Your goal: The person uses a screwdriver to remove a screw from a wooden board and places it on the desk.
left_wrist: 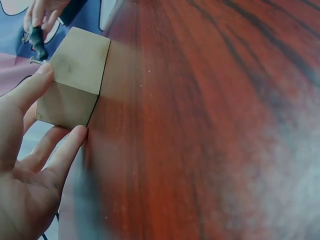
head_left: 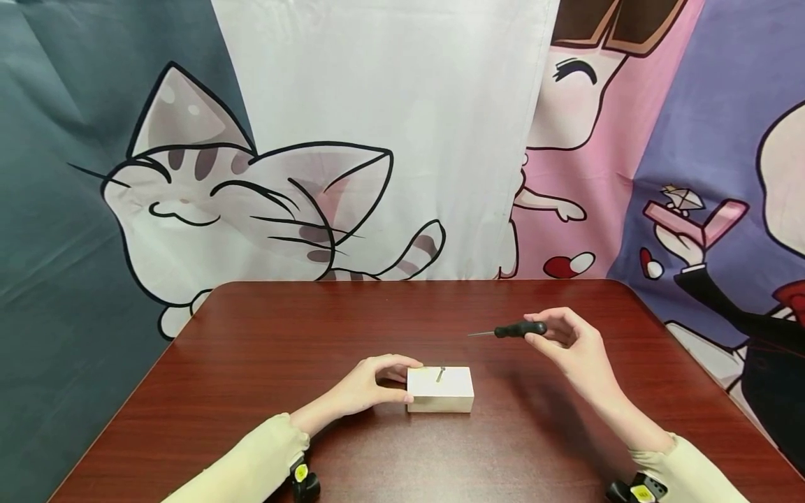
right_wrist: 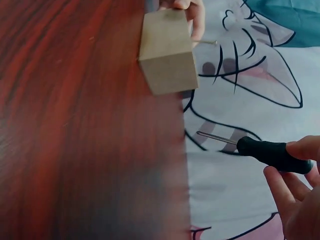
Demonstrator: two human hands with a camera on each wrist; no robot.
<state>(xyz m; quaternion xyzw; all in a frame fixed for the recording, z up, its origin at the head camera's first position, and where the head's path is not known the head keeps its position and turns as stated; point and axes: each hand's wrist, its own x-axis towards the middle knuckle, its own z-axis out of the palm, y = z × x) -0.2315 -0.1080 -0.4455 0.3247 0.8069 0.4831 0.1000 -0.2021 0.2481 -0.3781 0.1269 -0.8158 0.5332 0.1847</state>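
A pale wooden block (head_left: pixel 440 403) lies on the table with a screw (head_left: pixel 441 374) standing up out of its top face. My left hand (head_left: pixel 377 384) grips the block's left end between thumb and fingers; the left wrist view shows the thumb on one edge of the block (left_wrist: pixel 75 62). Up and to the right of the block, my right hand (head_left: pixel 575 346) pinches a screwdriver (head_left: pixel 520 330) by the end of its dark handle. Its thin metal shaft points left, held above the table and apart from the screw. In the right wrist view the screwdriver (right_wrist: pixel 272 152) shows its bare tip.
The dark red wooden table (head_left: pixel 302 328) has a far edge that meets a hanging cloth (head_left: pixel 402 105) printed with cartoon figures. Small cameras are strapped to the left wrist (head_left: pixel 305 478) and the right wrist (head_left: pixel 638 489).
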